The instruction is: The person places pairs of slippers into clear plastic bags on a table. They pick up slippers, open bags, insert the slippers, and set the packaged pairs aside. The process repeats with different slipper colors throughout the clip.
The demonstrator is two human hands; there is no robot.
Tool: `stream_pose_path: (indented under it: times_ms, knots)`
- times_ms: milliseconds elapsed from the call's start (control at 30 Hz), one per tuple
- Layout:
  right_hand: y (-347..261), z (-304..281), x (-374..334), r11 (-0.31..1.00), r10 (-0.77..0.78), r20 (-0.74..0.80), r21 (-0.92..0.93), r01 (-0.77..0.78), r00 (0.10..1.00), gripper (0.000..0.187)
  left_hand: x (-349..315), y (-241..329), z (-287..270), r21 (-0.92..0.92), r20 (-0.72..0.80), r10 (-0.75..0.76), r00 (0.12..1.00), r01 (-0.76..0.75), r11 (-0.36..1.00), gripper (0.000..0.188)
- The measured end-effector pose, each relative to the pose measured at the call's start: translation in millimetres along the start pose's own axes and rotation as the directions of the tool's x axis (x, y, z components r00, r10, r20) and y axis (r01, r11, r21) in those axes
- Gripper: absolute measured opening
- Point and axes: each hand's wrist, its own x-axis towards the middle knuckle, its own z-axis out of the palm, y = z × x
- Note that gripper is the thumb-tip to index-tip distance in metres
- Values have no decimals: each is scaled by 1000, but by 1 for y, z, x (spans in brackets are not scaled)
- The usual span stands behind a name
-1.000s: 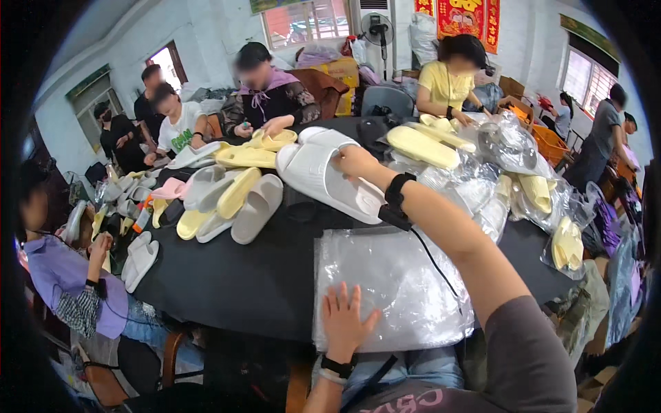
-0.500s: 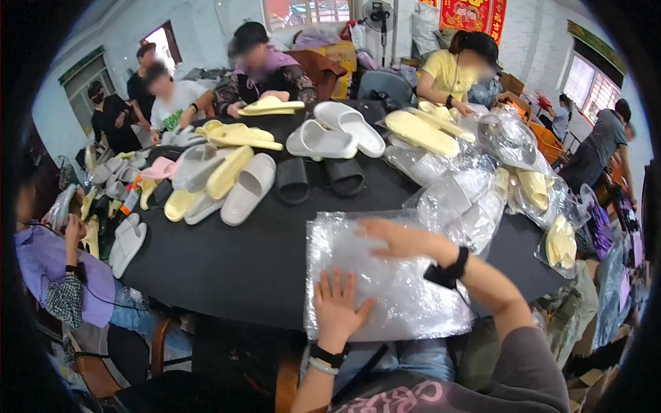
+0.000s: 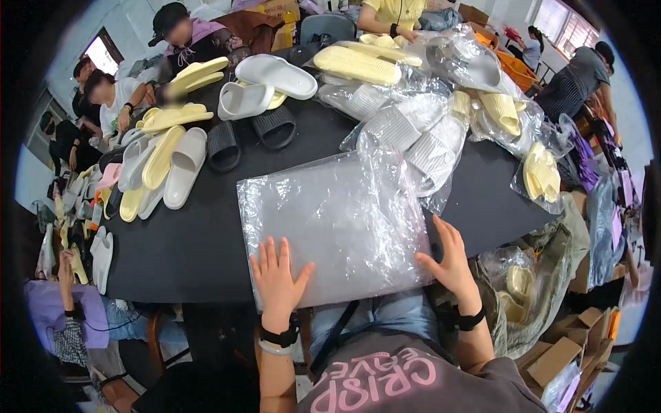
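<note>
A stack of clear plastic bags [image 3: 323, 206] lies flat at the front edge of the black table, its near edge hanging slightly over my lap. My left hand [image 3: 279, 275] rests flat on the lower left part of the plastic, fingers spread. At the right edge of the bags is my right hand [image 3: 451, 261], fingers apart and holding nothing. Just beyond the bags' far right corner sit grey slippers [image 3: 416, 138] wrapped in clear plastic. Two black slippers [image 3: 224, 146] stand on the table farther off to the left.
Grey and yellow slippers [image 3: 186, 168] lie heaped on the left. Bagged pale yellow slippers [image 3: 541, 172] sit at the table's right end. An open sack [image 3: 551, 268] with bagged slippers and cardboard boxes [image 3: 564, 358] stand at my right. Several people work around the table.
My right hand has moved from over the middle of the plastic to its right edge. The view has shifted right, and the plastic looks spread flatter. My left hand stays on it.
</note>
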Motion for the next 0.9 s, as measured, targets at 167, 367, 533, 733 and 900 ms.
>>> stream_pose_path:
  times_ms: [167,367,533,733,900]
  knots:
    - [7,2,-7,981,7,115,191,-29,993,65,0,-1,5,-22,22,-40,999,41,999,79]
    - [-13,5,-22,430,-14,66,901,-54,998,45,-2,-13,15,-192,71,-79,994,91,977,72]
    - [-33,14,-19,112,-303,-120,981,161,945,58,-2,-15,20,-170,85,-106,991,120,978,64]
    - [-27,58,10,-312,176,580,799,-513,796,63,1,-10,22,-85,97,-84,992,92,992,69]
    - [-26,40,36,277,25,482,838,-470,876,64,-2,-6,16,-47,83,-56,995,61,997,74]
